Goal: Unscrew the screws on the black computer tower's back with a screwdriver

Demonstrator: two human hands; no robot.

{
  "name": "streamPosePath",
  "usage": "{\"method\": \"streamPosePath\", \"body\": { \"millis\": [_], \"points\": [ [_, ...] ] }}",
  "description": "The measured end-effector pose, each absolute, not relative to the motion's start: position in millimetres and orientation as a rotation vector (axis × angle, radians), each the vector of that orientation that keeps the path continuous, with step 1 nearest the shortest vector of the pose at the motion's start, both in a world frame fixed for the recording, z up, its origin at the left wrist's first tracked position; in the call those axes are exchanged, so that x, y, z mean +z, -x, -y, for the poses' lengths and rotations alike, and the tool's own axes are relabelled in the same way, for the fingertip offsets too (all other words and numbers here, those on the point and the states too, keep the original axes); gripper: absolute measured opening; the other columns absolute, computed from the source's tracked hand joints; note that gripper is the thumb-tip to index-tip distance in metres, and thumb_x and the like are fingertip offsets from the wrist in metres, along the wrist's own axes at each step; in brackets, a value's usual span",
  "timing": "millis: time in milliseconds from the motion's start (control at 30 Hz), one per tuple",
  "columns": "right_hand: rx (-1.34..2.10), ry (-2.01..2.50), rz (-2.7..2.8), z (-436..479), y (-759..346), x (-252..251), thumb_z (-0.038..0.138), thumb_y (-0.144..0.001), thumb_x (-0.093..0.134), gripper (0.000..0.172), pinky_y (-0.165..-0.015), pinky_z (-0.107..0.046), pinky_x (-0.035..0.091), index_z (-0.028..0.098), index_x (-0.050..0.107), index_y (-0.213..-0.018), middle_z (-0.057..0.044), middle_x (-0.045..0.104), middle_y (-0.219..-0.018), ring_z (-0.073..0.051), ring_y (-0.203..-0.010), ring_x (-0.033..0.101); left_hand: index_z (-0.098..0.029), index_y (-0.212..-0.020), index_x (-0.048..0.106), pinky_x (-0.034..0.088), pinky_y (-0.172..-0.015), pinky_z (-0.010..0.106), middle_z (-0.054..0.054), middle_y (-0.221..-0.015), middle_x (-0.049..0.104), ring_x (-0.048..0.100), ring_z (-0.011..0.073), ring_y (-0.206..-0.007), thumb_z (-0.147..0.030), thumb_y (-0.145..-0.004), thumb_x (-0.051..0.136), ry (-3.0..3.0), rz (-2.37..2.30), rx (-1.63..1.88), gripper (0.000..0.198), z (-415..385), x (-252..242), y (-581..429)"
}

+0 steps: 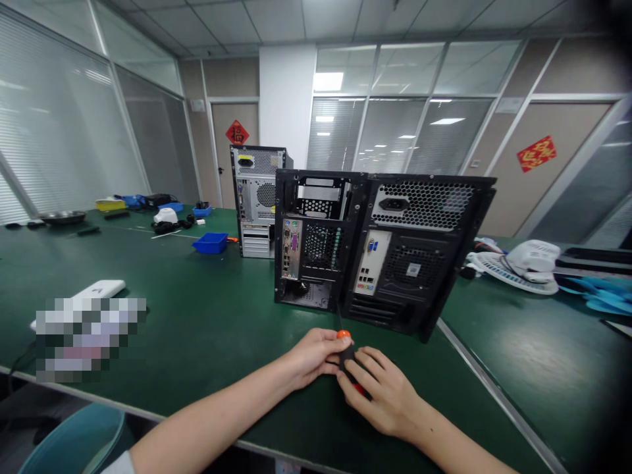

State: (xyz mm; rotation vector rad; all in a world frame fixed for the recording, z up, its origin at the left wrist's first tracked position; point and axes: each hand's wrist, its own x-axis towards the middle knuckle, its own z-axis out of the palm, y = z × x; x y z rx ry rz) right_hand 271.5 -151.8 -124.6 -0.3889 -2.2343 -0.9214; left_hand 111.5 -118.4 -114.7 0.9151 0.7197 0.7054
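Note:
Both my hands meet on a screwdriver (345, 349) with an orange and black handle, just above the green table (207, 322) near its front edge. My left hand (311, 359) pinches the orange top of the handle. My right hand (382, 392) wraps round the black lower part. The thin shaft points up toward two black computer cases (380, 243) standing side by side right behind my hands, rear panels facing me.
A silver computer case (257, 201) stands farther back, a blue bin (210, 243) left of it. A white device (99, 289) and a blurred patch lie at left. A dismantled white fan (518, 263) and blue blades (600, 296) lie at right. More tools clutter the far left.

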Motion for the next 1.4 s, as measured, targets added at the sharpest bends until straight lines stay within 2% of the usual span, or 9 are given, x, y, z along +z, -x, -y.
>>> {"method": "streamPosePath", "body": {
  "millis": [600, 867, 1067, 1400],
  "points": [
    [-0.935, 0.392, 2.236, 153.9, -272.1, -123.2, 0.009, -0.085, 0.041, 0.024, -0.077, -0.04, 0.049, 0.015, 0.065, -0.088, -0.008, 0.063, -0.089, -0.02, -0.082, 0.057, -0.01, -0.082, 0.061, 0.041, -0.059, 0.021, -0.001, -0.066, 0.057, 0.053, 0.0064, -0.057, -0.054, -0.05, 0.081, -0.975, -0.786, 0.719, 0.058, 119.0, -113.2, -112.8],
    [-0.928, 0.401, 2.24, 152.2, -273.9, -125.0, 0.012, -0.083, 0.048, 0.018, -0.077, -0.04, 0.05, 0.015, 0.064, -0.09, -0.007, 0.063, -0.089, -0.02, -0.081, 0.057, -0.01, -0.082, 0.06, 0.041, -0.059, 0.02, -0.002, -0.068, 0.056, 0.052, 0.0056, -0.058, -0.055, -0.05, 0.081, -0.995, -0.783, 0.714, 0.059, 120.9, -109.6, -112.3],
    [-0.903, 0.376, 2.232, 153.1, -276.2, -120.9, 0.012, -0.084, 0.045, 0.02, -0.076, -0.04, 0.051, 0.014, 0.063, -0.093, -0.008, 0.063, -0.089, -0.021, -0.083, 0.058, -0.01, -0.082, 0.06, 0.038, -0.056, 0.018, -0.002, -0.066, 0.055, 0.05, 0.0045, -0.056, -0.055, -0.054, 0.079, -1.024, -0.766, 0.72, 0.057, 119.9, -109.5, -112.3],
    [-0.842, 0.354, 2.196, 150.4, -280.0, -117.2, 0.008, -0.087, 0.04, 0.024, -0.077, -0.039, 0.054, 0.013, 0.062, -0.095, -0.009, 0.061, -0.092, -0.021, -0.089, 0.058, -0.008, -0.089, 0.061, 0.044, -0.057, 0.02, 0.001, -0.07, 0.059, 0.055, 0.0072, -0.058, -0.053, -0.054, 0.081, -1.042, -0.676, 0.76, 0.06, 120.9, -110.5, -113.9]
  ]
}}
